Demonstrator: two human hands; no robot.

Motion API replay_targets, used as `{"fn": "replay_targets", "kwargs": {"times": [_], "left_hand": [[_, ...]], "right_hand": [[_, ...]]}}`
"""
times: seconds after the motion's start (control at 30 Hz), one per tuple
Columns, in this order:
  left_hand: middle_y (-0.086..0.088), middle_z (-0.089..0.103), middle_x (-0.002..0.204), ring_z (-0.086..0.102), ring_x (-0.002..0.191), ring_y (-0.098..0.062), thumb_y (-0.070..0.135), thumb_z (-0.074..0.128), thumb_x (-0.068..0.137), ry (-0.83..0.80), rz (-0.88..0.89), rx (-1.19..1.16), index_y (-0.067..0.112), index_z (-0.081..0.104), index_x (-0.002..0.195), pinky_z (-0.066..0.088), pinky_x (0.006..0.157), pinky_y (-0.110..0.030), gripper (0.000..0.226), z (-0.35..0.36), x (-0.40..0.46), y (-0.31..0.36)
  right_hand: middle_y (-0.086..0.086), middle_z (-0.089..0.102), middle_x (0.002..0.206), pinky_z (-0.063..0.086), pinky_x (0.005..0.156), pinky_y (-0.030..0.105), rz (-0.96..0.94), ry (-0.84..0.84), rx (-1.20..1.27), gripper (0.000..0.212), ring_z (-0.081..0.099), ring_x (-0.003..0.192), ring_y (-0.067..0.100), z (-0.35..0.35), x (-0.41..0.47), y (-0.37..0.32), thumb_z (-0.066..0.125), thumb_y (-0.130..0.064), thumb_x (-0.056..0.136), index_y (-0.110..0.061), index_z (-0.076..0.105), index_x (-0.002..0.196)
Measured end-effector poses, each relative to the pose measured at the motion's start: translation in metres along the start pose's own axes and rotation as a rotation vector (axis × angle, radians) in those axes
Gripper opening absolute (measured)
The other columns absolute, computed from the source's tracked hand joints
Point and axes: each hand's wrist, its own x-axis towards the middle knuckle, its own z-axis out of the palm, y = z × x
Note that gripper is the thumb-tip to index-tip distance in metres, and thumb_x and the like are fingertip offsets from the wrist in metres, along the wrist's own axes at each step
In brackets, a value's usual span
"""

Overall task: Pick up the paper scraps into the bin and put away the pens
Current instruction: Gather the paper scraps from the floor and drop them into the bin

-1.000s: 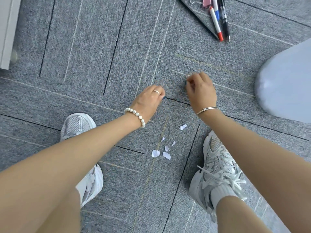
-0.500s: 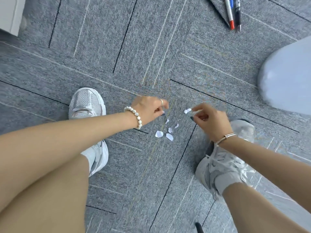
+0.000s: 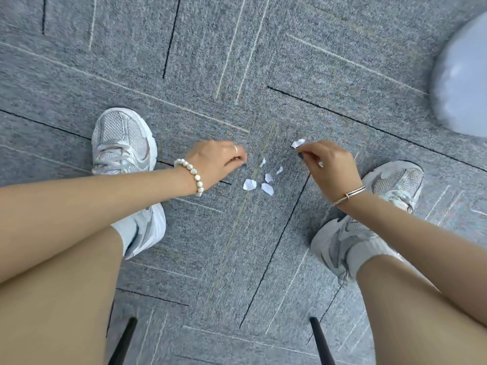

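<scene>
While the right hand (image 3: 330, 167) pinches 1 small crumpled white paper scrap (image 3: 298, 143) between thumb and fingertip, with another white fleck showing against its curled fingers, the left hand (image 3: 217, 162) hangs with fingers curled narrow, and whether it holds anything I cannot tell. Between the 2 sets of fingertips, just below them, 5 torn white paper bits (image 3: 264, 177) lie on the grey carpet tile floor (image 3: 237, 61); so light a pinch could let pieces drop, and no pens or bin show.
</scene>
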Motion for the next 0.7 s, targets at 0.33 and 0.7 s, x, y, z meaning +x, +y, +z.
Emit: {"fn": "replay_targets", "kwargs": {"times": [0.33,0.7], "left_hand": [[-0.001,0.058,0.095,0.046,0.092,-0.016,0.033,0.058,0.082,0.174,0.144,-0.005,0.016,0.066,0.097,0.035,0.073,-0.022,0.024,0.004,0.025,0.021],[-0.001,0.059,0.091,0.049,0.087,-0.014,0.034,0.051,0.087,0.086,0.185,0.029,0.018,0.063,0.103,0.038,0.072,-0.022,0.025,0.013,0.033,0.022]], "right_hand": [[0.008,0.067,0.09,0.046,0.065,0.021,0.024,-0.062,-0.005,0.017,0.061,0.073,0.017,0.002,0.007,-0.003,0.056,-0.017,0.089,-0.007,0.064,0.099],[0.008,0.066,0.089,0.053,0.07,0.039,0.013,0.025,-0.02,0.015,0.061,0.076,0.023,0.01,0.012,0.005,0.054,-0.017,0.088,-0.009,0.063,0.097]]}}
